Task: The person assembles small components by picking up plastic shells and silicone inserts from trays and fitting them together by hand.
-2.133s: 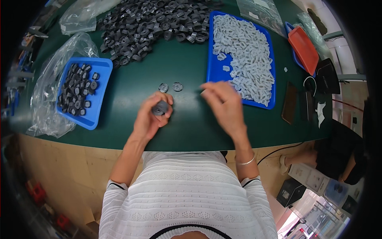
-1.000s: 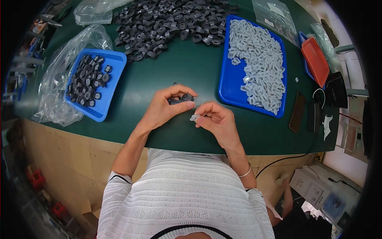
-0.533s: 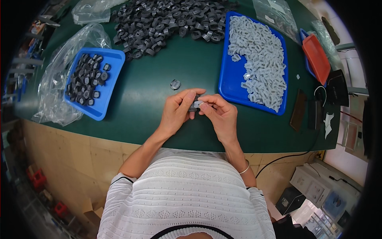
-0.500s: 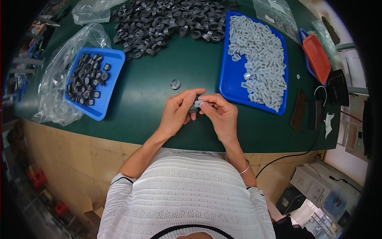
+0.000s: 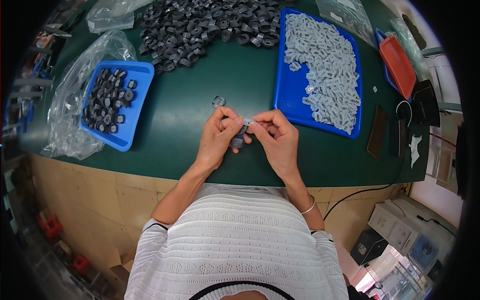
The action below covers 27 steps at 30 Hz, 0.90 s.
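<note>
My left hand (image 5: 216, 139) is closed around small dark grey plastic parts. One dark grey part (image 5: 237, 142) shows between its lower fingers, and a second sits partly hidden near the thumb tip. A small whitish translucent plastic piece (image 5: 248, 121) lies between both thumbs, against that second part. Thumb and fingers of my right hand (image 5: 278, 141) pinch the whitish piece from the right. Just beyond my left fingertips a dark round part (image 5: 218, 101) rests on the green table (image 5: 180, 105).
A blue tray (image 5: 287, 97) of whitish pieces stands to the right. On the left, a smaller blue tray (image 5: 141, 95) holds dark parts, beside a clear plastic bag (image 5: 67, 107). Dark rings (image 5: 200, 30) are heaped at the back. A red tray (image 5: 398, 65) sits far right.
The whitish piece has shifted up slightly and now lies between both thumb tips. A dark grey part shows more plainly in my left hand's lower fingers. The view has shifted a little.
</note>
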Each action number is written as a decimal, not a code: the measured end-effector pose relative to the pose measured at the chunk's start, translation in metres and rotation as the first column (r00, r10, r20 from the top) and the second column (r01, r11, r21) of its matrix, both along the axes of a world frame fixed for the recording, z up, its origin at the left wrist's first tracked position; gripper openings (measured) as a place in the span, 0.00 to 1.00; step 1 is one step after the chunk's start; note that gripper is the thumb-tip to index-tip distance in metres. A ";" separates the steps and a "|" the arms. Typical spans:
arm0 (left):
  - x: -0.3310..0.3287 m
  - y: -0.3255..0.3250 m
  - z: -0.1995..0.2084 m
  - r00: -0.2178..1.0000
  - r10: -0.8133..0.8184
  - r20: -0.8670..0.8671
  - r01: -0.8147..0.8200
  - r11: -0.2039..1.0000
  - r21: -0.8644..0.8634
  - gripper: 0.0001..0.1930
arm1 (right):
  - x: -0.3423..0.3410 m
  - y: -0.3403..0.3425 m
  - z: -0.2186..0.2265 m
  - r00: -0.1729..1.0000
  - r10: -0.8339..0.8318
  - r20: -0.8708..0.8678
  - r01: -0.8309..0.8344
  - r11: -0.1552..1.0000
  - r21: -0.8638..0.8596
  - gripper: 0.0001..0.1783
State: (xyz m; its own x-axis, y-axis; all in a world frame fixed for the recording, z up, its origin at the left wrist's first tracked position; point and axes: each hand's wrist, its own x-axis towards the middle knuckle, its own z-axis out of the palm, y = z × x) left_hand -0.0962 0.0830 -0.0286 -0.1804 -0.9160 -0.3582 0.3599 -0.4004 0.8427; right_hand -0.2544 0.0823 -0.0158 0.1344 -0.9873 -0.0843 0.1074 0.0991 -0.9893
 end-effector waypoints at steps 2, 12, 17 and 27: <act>0.002 0.000 -0.005 0.998 -0.023 0.059 0.027 0.998 -0.065 0.08 | 0.000 0.001 -0.005 0.992 -0.087 -0.093 0.080 0.994 -0.074 0.05; 0.014 -0.004 0.006 0.989 -0.124 0.078 0.120 0.992 0.047 0.13 | -0.002 -0.003 0.002 0.949 -0.040 -0.312 0.015 0.996 -0.083 0.10; 0.010 0.003 0.007 0.973 -0.108 0.204 0.123 0.990 -0.062 0.13 | -0.005 -0.009 0.009 0.863 0.128 -0.488 -0.225 0.963 -0.146 0.11; 0.138 -0.019 0.056 0.215 0.588 0.780 -0.058 0.805 -0.591 0.13 | -0.012 -0.012 0.008 0.993 0.047 -0.113 -0.047 0.999 0.000 0.09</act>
